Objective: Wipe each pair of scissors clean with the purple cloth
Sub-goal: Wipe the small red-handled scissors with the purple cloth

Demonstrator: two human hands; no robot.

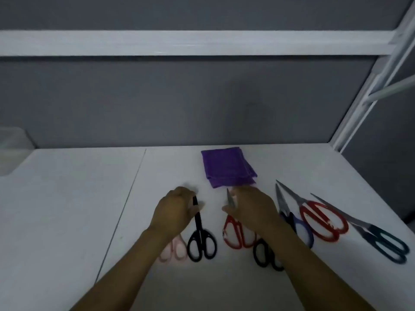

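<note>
Seven scissors (381, 241), one purple cloth (226, 168) (left hand (174, 212) around black pair (201, 241), right hand (253, 209) around red pair (238, 236))

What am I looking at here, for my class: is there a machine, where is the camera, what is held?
No machine: a person's two bare hands, filmed by one camera worn on the head, looking down at a white table. A folded purple cloth lies at the back, beyond the hands. The left hand grips the blades of the black scissors; the right hand grips those of the small red scissors. Also lying there: a pink pair, a second black pair, a blue pair, a large red pair, a teal pair.
</note>
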